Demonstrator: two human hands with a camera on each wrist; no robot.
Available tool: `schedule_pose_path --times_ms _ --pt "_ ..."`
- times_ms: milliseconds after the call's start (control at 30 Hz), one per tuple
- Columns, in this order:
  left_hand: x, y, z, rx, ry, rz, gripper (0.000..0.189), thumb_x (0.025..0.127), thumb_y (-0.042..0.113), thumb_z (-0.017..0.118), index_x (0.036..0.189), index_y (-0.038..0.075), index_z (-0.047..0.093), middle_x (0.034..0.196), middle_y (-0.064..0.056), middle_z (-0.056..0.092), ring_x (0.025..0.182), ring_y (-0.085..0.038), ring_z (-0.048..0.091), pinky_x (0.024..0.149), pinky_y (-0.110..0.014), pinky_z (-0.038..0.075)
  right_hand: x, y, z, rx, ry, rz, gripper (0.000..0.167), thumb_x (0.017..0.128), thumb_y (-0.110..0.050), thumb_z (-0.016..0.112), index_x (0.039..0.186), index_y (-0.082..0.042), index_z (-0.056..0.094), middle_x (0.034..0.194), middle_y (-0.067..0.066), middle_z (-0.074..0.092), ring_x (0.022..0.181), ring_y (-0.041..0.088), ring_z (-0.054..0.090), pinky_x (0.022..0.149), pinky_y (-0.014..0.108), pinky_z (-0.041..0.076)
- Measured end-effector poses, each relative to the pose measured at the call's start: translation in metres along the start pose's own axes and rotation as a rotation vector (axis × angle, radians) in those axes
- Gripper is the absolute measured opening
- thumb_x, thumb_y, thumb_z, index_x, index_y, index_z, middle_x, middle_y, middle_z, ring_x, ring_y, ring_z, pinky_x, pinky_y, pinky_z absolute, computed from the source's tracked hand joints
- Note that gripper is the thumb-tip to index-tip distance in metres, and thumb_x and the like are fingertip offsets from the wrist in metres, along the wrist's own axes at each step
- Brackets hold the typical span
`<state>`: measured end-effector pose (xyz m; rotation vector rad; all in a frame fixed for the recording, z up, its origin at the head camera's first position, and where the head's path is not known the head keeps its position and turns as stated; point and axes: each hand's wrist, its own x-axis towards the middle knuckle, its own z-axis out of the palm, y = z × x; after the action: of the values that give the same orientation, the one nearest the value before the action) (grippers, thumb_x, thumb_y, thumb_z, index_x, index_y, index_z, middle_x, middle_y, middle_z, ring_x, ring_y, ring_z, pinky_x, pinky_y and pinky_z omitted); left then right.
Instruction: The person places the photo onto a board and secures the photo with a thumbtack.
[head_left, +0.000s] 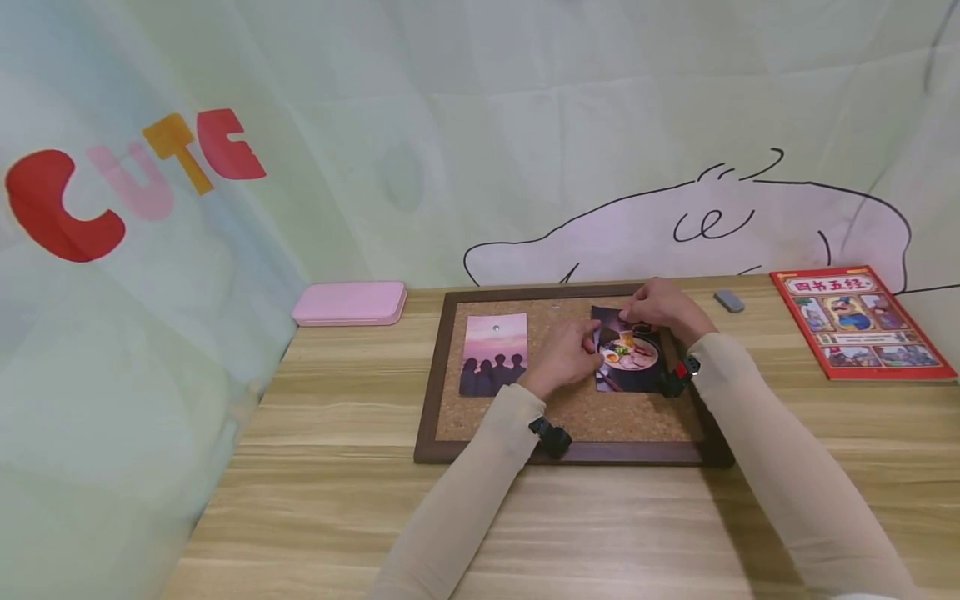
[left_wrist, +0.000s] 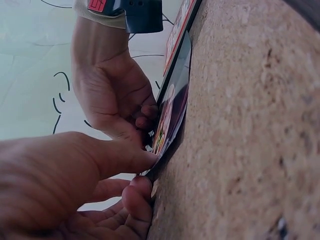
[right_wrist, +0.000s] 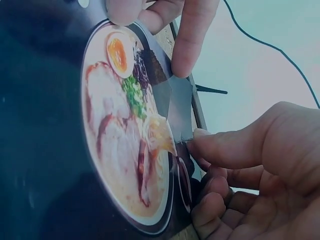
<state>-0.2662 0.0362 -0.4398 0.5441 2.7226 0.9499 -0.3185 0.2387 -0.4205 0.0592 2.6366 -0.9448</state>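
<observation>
A photo of a ramen bowl (head_left: 628,354) lies on the right half of a framed cork board (head_left: 570,421). My left hand (head_left: 564,354) pinches its left edge between thumb and fingers, and that edge stands slightly off the cork in the left wrist view. At the photo's top, my right hand (head_left: 660,304) pinches a small pin; its thin metal point (right_wrist: 186,140) shows against the photo in the right wrist view, while the fingers mostly hide its head. On the board's left half, a sunset photo with silhouetted people (head_left: 495,354) has a pin (head_left: 496,328) near its top.
Left of the board, a pink case (head_left: 350,302) sits at the table's back edge. To the right are a small grey eraser-like block (head_left: 728,301) and a red-bordered book (head_left: 862,325). A printed cloth (head_left: 420,125) hangs behind the wooden table (head_left: 315,500).
</observation>
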Motion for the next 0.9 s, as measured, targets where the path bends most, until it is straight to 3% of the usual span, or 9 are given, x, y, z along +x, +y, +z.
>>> schedule_pose_path --times_ms 367,900 --pt "0.014 -0.013 0.010 -0.009 -0.007 -0.009 0.063 0.096 0.017 0.078 0.155 0.011 0.059 0.088 0.001 0.063 0.077 -0.013 0.055 0.067 -0.025 0.043 0.000 -0.001 0.000 0.077 -0.013 0.037 0.026 0.105 -0.020 0.069 0.117 0.002 0.063 0.115 0.018 0.058 0.106 0.031 0.053 0.083 0.033 0.044" --pt "-0.001 0.000 -0.003 0.014 -0.009 0.013 0.057 0.097 0.014 0.077 0.150 0.002 0.061 0.081 0.001 0.058 0.071 -0.010 0.049 0.067 -0.022 0.037 -0.001 -0.003 0.001 -0.027 0.023 -0.014 0.023 0.101 -0.019 0.073 0.109 0.000 0.062 0.110 0.018 0.059 0.098 0.031 0.055 0.077 0.032 0.046"
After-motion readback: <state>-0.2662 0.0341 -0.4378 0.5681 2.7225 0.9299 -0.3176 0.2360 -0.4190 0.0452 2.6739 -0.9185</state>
